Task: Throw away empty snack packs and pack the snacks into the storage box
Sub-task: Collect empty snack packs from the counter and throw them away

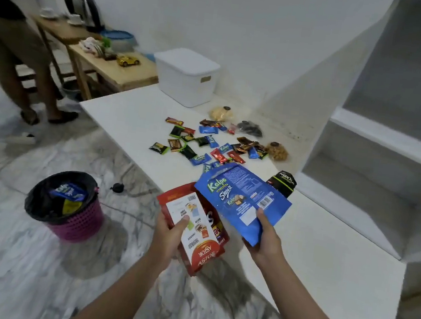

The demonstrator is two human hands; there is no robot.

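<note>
My left hand (168, 236) grips a red and white Astor snack pack (195, 237) just off the table's near left edge. My right hand (264, 240) holds a large blue Kalpa pack (239, 198) by its lower corner, above the white table (312, 253). Several small wrapped snacks (206, 145) lie scattered across the table's far part, with a black Nextar pack (282, 186) standing near the wall. The lidded white storage box (186, 78) sits at the table's far end. A pink bin (67, 204) with a black liner stands on the floor to the left, with packs inside.
Three clear bags of snacks (222, 114) lie near the wall behind the sweets. White shelves (380, 165) rise to the right. A person (7, 47) stands at far left by wooden tables (114, 66) holding kettles, cups and a toy car. A cable (120, 187) lies on the marble floor.
</note>
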